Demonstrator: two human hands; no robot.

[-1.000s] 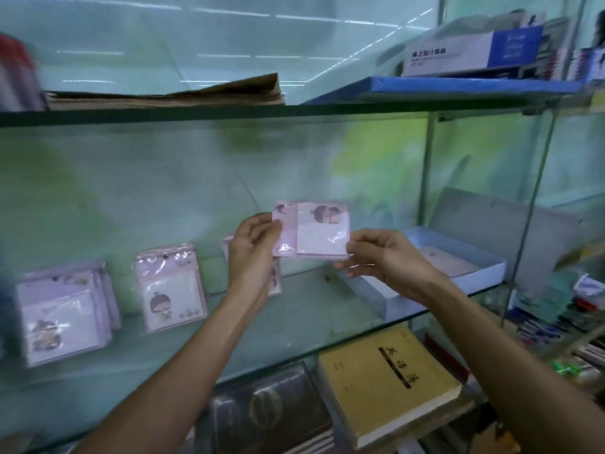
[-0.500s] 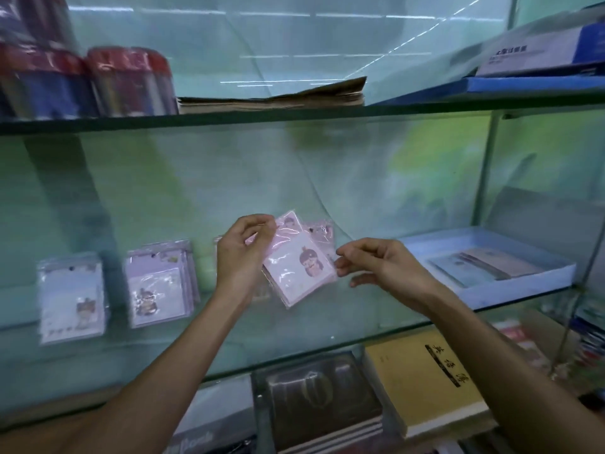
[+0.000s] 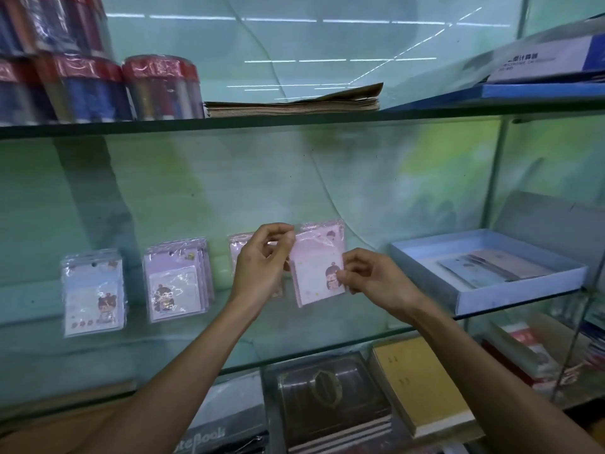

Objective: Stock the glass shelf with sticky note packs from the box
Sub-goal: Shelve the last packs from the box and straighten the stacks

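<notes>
A pink sticky note pack [image 3: 314, 270] with a cartoon figure is held upright over the middle of the glass shelf [image 3: 327, 339]. My left hand [image 3: 262, 267] pinches its top left corner and my right hand [image 3: 370, 276] pinches its right edge. Behind my left hand another pink pack [image 3: 236, 253] leans on the back wall, mostly hidden. Two stacks of packs stand farther left: a purple stack [image 3: 176, 280] and a bluish stack [image 3: 93, 291]. The grey-blue box [image 3: 510, 293] lies on the shelf at the right with a few flat packs inside.
The upper shelf holds red-capped clear tubs [image 3: 160, 90], a stack of brown paper [image 3: 294, 104] and a blue-white carton [image 3: 550, 60]. Below the glass shelf lie notebooks [image 3: 330, 401], a yellow book [image 3: 422, 388] and more stationery at the right.
The pack has turned from tilted to upright and moved toward the back wall beside the hidden pink pack. My right hand has closed on its right edge. The view has shifted left.
</notes>
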